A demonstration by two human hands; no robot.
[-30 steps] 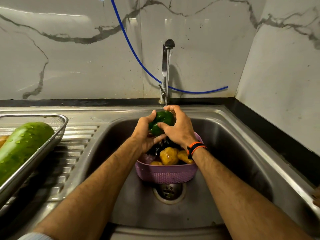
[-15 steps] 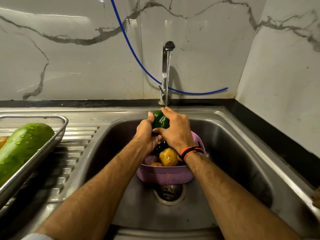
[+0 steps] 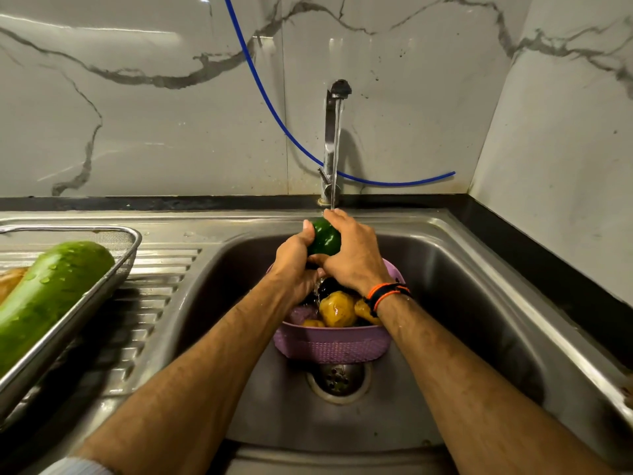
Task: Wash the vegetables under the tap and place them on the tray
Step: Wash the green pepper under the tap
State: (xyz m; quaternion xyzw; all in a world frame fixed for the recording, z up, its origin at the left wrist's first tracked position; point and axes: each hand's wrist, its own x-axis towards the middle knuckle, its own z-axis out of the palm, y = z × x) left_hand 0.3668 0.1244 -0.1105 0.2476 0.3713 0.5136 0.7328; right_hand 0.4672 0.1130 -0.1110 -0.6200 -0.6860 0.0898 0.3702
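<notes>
The green pepper [image 3: 324, 237] is gripped by left hand [image 3: 295, 265] and right hand [image 3: 352, 255] under the running tap [image 3: 334, 138].

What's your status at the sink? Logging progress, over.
Both hands, left and right, grip the green pepper under the running tap. More vegetables wait in the purple basket. Tray on the left holds a gourd. Nothing in the way.

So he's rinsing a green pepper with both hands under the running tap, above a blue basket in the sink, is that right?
Not quite: the head view shows the basket is purple, not blue. Both hands, left hand and right hand, do hold the green pepper under the running tap, above that basket.
</notes>
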